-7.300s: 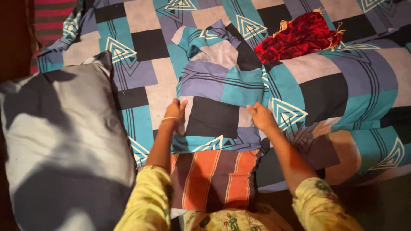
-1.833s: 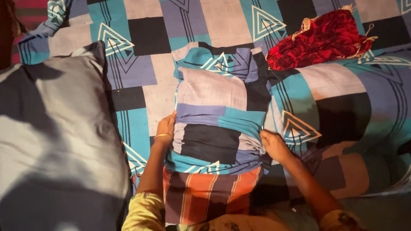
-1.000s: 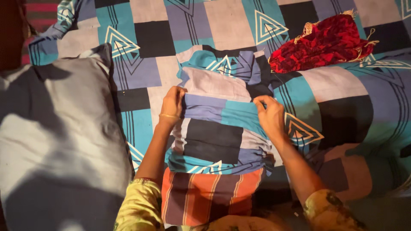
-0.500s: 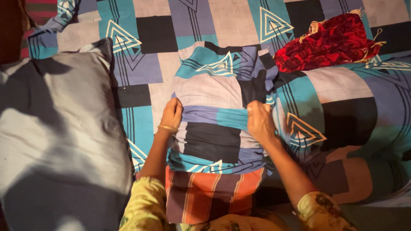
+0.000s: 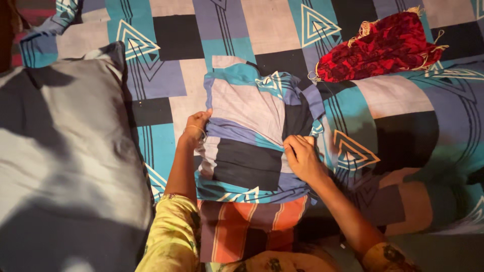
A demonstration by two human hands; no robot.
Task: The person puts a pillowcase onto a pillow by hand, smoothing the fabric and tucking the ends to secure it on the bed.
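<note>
Pillow [image 5: 249,224] lies near us on the bed, most of it already inside the cover [image 5: 252,136]; only its striped near end shows. We pinch the cover's left edge with our left hand [image 5: 195,126], and our right hand [image 5: 301,157] closes on its right edge. We judge the last pull over that end remains.

Setting: I log this as a home bedroom. Evidence: a bed spread with a patchwork-print cotton sheet in teal, purple, black and grey blocks with triangle motifs [image 5: 176,75]; a large plain grey fabric pillow [image 5: 60,151] at 9 o'clock; a crumpled red patterned cloth with fringed edges [image 5: 383,45] lying at 1 o'clock. Lighting is dim and domestic.
</note>
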